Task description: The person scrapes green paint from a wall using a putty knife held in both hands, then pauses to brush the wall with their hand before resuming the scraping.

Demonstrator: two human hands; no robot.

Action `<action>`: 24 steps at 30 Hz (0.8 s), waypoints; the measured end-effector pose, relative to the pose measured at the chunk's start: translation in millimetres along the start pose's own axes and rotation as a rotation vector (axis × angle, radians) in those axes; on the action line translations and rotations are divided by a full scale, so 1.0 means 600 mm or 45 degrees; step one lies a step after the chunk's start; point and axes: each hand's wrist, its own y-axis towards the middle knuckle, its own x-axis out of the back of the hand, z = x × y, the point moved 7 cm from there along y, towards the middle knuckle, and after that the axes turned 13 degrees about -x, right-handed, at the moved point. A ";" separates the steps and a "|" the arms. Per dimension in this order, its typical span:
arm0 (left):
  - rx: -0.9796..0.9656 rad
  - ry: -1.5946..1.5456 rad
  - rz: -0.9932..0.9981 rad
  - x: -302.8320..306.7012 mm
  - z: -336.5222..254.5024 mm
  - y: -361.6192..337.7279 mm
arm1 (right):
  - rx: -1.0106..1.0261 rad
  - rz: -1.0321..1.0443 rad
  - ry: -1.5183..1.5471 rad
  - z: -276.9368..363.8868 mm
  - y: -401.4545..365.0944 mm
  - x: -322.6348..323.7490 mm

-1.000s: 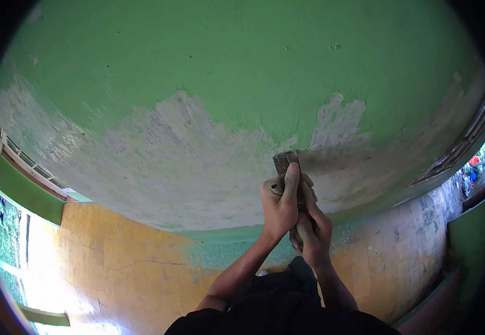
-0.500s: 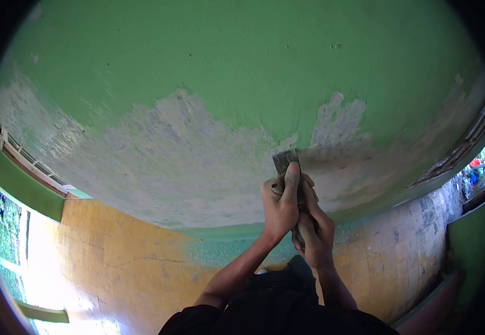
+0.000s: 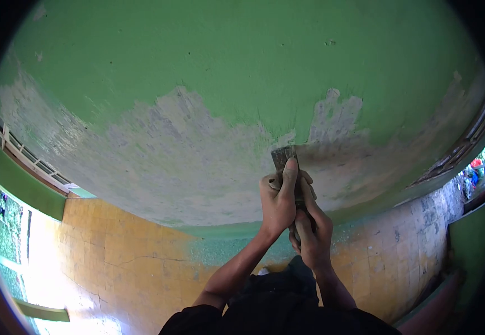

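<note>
A scraper with a flat, dirty metal blade (image 3: pixel 283 157) is held in both hands against the wall, its blade at the lower edge of the green paint (image 3: pixel 242 67). My left hand (image 3: pixel 278 204) is wrapped round the upper part of the scraper, thumb lying along the blade. Lower down and to the right, my right hand (image 3: pixel 314 229) is closed round the handle, which the fingers mostly hide. Around the blade the wall shows a bare, whitish-grey scraped patch (image 3: pixel 198 162).
Yellow floor tiles (image 3: pixel 131 245) lie below the wall, with green flakes (image 3: pixel 214 251) along its foot. Louvred windows stand at the left (image 3: pixel 33 159) and right (image 3: pixel 463 142). A green ledge (image 3: pixel 474 245) is at the lower right.
Both hands and the scraper have shifted very slightly up and to the left in view. The grip on the scraper looks the same.
</note>
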 end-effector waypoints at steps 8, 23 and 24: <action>0.011 0.020 -0.020 -0.006 -0.021 0.010 | -0.003 0.035 0.043 0.016 0.003 -0.005; -0.015 -0.012 -0.031 0.005 -0.005 0.004 | 0.030 0.004 -0.033 -0.005 0.004 -0.002; -0.038 0.015 -0.039 0.006 -0.002 0.006 | 0.027 0.009 -0.033 -0.003 0.006 -0.002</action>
